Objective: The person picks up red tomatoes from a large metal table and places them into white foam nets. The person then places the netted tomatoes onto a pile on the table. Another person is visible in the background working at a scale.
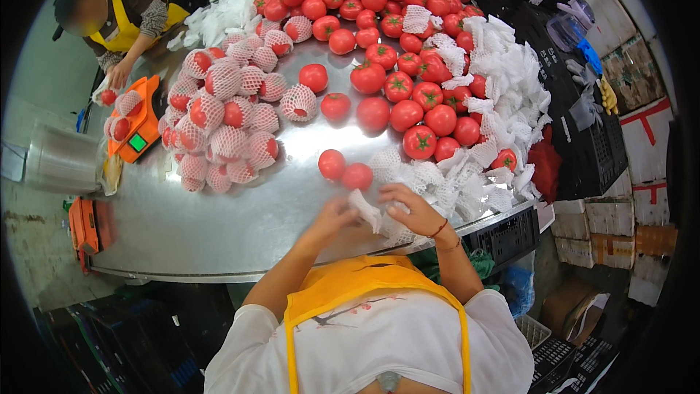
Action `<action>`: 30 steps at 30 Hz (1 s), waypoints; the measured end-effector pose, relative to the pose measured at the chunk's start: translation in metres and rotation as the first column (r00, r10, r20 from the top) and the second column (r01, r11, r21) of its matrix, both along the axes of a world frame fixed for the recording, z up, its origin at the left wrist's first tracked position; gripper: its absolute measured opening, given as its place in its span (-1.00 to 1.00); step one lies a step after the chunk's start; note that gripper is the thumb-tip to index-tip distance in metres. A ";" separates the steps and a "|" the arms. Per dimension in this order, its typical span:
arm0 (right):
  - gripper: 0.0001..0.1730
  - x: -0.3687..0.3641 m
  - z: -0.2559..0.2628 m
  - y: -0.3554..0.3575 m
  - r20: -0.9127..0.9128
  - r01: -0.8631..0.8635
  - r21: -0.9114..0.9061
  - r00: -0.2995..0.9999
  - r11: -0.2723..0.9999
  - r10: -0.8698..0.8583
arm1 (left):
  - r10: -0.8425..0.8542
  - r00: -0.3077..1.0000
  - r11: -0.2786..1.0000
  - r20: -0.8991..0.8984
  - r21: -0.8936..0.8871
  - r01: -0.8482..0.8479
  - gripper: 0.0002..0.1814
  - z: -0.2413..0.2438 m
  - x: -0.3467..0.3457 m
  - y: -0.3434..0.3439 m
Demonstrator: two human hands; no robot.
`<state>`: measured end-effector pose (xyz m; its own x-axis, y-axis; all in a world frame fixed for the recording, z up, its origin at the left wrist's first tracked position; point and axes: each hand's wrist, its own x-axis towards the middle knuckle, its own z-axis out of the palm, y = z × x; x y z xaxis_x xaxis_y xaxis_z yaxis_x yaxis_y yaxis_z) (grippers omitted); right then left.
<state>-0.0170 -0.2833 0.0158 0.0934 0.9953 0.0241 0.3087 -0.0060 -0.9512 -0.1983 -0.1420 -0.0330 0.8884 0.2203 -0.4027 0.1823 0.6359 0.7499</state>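
A white foam net sleeve (pixel 365 211) is between my two hands, near the table's front edge. My left hand (pixel 332 220) is blurred, its fingertips at the sleeve's left side; whether they pinch it is unclear. My right hand (pixel 413 210) has fingers and thumb apart, over the edge of a heap of loose foam nets (pixel 454 186). Just beyond my hands lie two bare tomatoes, one (pixel 331 164) to the left and one (pixel 357 176) nearer. A large pile of bare tomatoes (pixel 404 87) covers the far and right parts of the table. Netted tomatoes (pixel 224 115) are heaped at left.
The steel table (pixel 180 230) has a curved front edge. An orange scale (pixel 134 126) with netted tomatoes on it stands at left, beside a co-worker's hand (pixel 120 72) holding a partly netted tomato (pixel 108 97). Black crates (pixel 585 137) and stacked white boxes (pixel 612 219) stand to the right.
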 end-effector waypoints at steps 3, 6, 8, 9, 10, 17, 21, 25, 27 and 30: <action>-0.51 -0.007 -0.012 0.003 0.220 0.160 -0.029 0.964 0.987 -0.150 | -0.134 0.991 0.989 0.015 -0.063 0.135 -0.56 0.001 -0.005 -0.003; -0.48 -0.024 -0.006 0.012 -0.007 0.086 -0.079 0.996 0.993 -0.087 | -0.146 0.982 0.982 0.119 -0.102 0.158 -0.56 0.005 0.003 -0.011; -0.54 -0.027 -0.016 0.010 -0.044 0.162 -0.130 0.985 0.978 -0.169 | -0.120 0.993 0.988 -0.001 0.100 0.119 -0.53 0.011 0.000 -0.014; -0.56 -0.025 -0.021 0.007 -0.206 0.161 -0.212 0.957 0.964 -0.205 | -0.096 0.994 0.974 -0.061 0.198 0.107 -0.52 0.017 -0.002 -0.015; -0.59 -0.022 -0.024 0.004 -0.358 0.145 -0.292 0.900 0.945 -0.248 | 0.022 0.999 0.998 0.027 -0.060 -0.021 -0.49 0.010 -0.007 -0.012; -0.69 -0.040 -0.028 0.038 -0.964 0.192 -0.230 -0.180 0.954 -0.196 | 0.358 0.915 0.707 0.187 -0.695 -0.135 -0.46 0.017 -0.014 -0.001; -0.77 -0.017 -0.076 0.079 -0.740 0.320 -0.318 0.504 0.892 -0.445 | 0.431 0.902 0.704 -0.036 -0.612 -0.361 -0.62 -0.017 -0.006 0.005; -0.73 0.006 -0.076 0.117 -0.210 0.471 -0.241 0.828 0.849 -0.519 | 0.470 0.874 0.677 -0.120 -0.587 -0.444 -0.69 -0.042 0.012 0.016; -0.70 0.017 -0.085 0.126 -0.025 0.506 -0.210 0.852 0.836 -0.522 | 0.427 0.900 0.802 -0.093 -0.421 -0.424 -0.70 -0.075 0.015 0.011; -0.69 0.029 -0.094 0.122 0.140 0.542 -0.219 0.841 0.811 -0.523 | 0.498 0.831 0.709 -0.248 -0.435 -0.555 -0.71 -0.081 0.026 0.001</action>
<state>0.0119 -0.1614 -0.0777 0.6178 0.7650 -0.1821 0.2552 -0.4141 -0.8737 -0.1724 -0.1413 -0.1137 0.6323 0.3976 -0.6649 -0.2323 0.9161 0.3269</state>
